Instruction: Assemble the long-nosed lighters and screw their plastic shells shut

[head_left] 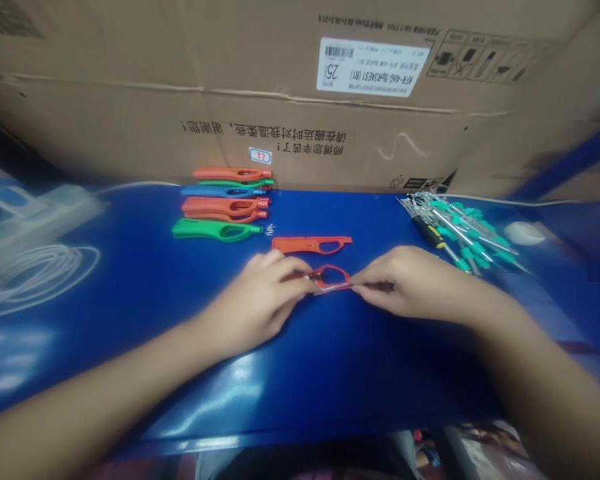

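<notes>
My left hand (270,290) is closed round one end of an orange-red lighter shell (347,275), whose looped handle opening shows between my hands. Something thin and clear or metallic lies along its near edge, too small to name. At the shell's right end, the fingertips of my right hand (410,283) pinch together on its tip. Just beyond my hands, a second orange shell half (293,244) lies flat on the blue table (300,380). Small white pins (270,230) lie to its left.
Several orange, green and blue shells (215,229) lie in a row at back left. Metal rods with teal parts (467,230) and a black-and-yellow screwdriver (429,232) are piled at right. A cardboard box (130,127) walls the back. Coiled white cable (45,273) lies left.
</notes>
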`<action>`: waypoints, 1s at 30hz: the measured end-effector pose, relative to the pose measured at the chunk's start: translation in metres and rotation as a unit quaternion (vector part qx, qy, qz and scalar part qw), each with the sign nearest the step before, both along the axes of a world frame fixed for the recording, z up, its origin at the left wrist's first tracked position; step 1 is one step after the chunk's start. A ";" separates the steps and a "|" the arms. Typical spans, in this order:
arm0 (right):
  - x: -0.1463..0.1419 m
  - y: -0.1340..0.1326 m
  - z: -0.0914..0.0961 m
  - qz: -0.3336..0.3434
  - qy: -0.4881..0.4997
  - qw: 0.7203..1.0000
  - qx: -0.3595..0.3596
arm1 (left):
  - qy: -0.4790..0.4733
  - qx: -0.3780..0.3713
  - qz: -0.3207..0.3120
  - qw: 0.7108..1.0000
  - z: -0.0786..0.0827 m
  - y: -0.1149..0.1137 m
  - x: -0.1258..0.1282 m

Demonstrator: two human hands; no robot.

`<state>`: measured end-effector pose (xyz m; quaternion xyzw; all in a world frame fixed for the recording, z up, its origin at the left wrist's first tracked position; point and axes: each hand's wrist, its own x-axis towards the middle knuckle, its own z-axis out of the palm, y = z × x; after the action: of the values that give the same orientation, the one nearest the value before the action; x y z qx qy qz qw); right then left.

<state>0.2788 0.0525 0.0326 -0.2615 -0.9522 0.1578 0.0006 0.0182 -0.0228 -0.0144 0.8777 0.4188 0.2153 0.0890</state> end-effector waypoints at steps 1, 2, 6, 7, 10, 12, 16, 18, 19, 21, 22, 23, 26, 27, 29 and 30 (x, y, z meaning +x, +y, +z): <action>0.000 0.000 0.000 0.002 0.000 1.000 -0.001 | 0.000 0.000 0.000 1.000 0.000 0.000 0.000; -0.001 0.000 0.000 0.005 0.001 1.000 0.001 | 0.001 0.000 0.000 1.000 0.000 0.000 0.000; -0.001 0.000 0.001 0.016 0.010 1.000 0.010 | 0.004 -0.002 0.001 1.000 0.000 -0.001 0.000; -0.001 0.000 0.001 0.017 0.009 1.000 0.009 | 0.004 -0.001 0.001 1.000 0.000 -0.001 0.000; -0.002 -0.002 0.002 0.018 -0.008 1.000 0.010 | 0.005 -0.001 0.003 1.000 0.000 -0.002 0.000; -0.003 -0.003 0.002 0.018 -0.017 1.000 0.018 | 0.008 -0.003 0.005 1.000 0.001 -0.002 -0.001; -0.001 0.001 0.002 -0.032 0.033 0.996 0.075 | 0.017 -0.005 0.003 1.000 -0.002 -0.001 -0.002; 0.005 0.008 0.004 -0.098 0.066 0.985 0.126 | 0.019 -0.005 0.001 1.000 -0.004 0.000 -0.003; 0.009 0.013 0.005 -0.137 0.076 0.976 0.151 | 0.017 -0.005 -0.001 1.000 -0.006 0.001 -0.003; 0.022 0.026 0.009 -0.227 0.080 0.951 0.195 | 0.010 -0.005 -0.006 1.000 -0.008 0.001 -0.004; 0.030 0.034 0.010 -0.275 0.072 0.936 0.206 | 0.007 -0.006 -0.008 1.000 -0.009 0.001 -0.004; 0.039 0.042 0.011 -0.323 0.066 0.919 0.216 | 0.005 -0.007 -0.009 1.000 -0.009 0.002 -0.004; 0.067 0.065 0.010 -0.438 0.007 0.877 0.196 | 0.005 -0.009 -0.010 1.000 -0.009 0.002 -0.003; 0.075 0.071 0.010 -0.459 -0.005 0.868 0.191 | 0.005 -0.007 -0.011 1.000 -0.008 0.002 -0.003; 0.088 0.078 0.010 -0.486 -0.029 0.856 0.172 | 0.001 0.000 -0.015 1.000 -0.008 0.002 -0.003; 0.092 0.079 0.010 -0.494 -0.037 0.853 0.161 | -0.001 0.003 -0.017 1.000 -0.008 0.002 -0.003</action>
<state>0.3713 0.1318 0.0430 -0.6996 -0.7088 -0.0285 0.0856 0.0151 -0.0204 -0.0220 0.8847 0.4033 0.2157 0.0900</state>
